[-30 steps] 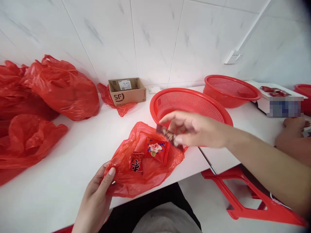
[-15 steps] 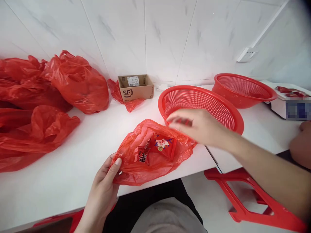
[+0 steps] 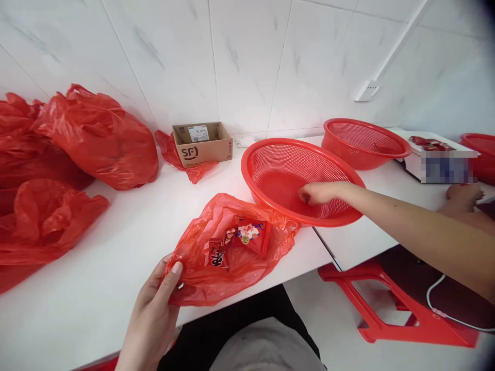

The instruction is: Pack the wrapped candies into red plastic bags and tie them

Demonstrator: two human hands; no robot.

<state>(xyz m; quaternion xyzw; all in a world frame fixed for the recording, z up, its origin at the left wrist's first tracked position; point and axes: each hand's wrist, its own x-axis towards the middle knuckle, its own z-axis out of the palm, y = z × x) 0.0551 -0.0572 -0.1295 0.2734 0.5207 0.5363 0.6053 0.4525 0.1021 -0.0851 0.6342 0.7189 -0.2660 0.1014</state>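
My left hand (image 3: 159, 283) pinches the near-left rim of a thin red plastic bag (image 3: 232, 281), thumb on top. The bag lies spread open on the white table. Inside it are a larger red snack packet (image 3: 251, 236) with a white and blue print and a small red packet (image 3: 217, 253) with black lettering; another small packet (image 3: 229, 236) touches the larger one. My right hand (image 3: 319, 194) reaches into a red perforated basket (image 3: 270, 180), its fingers curled near the bottom. What those fingers hold, if anything, is hidden.
Filled red bags (image 3: 112, 139) crowd the left side. An open cardboard box (image 3: 207, 150) stands near the wall. Behind the basket are a second red basket (image 3: 359, 159) and a white scale (image 3: 412, 165) with red packets on it. Another person's hand (image 3: 466, 193) is at right, above a red stool (image 3: 421, 324).
My right hand has moved from above the bag's right edge down into the basket. My left hand keeps hold of the bag. The view has turned a little to the right.
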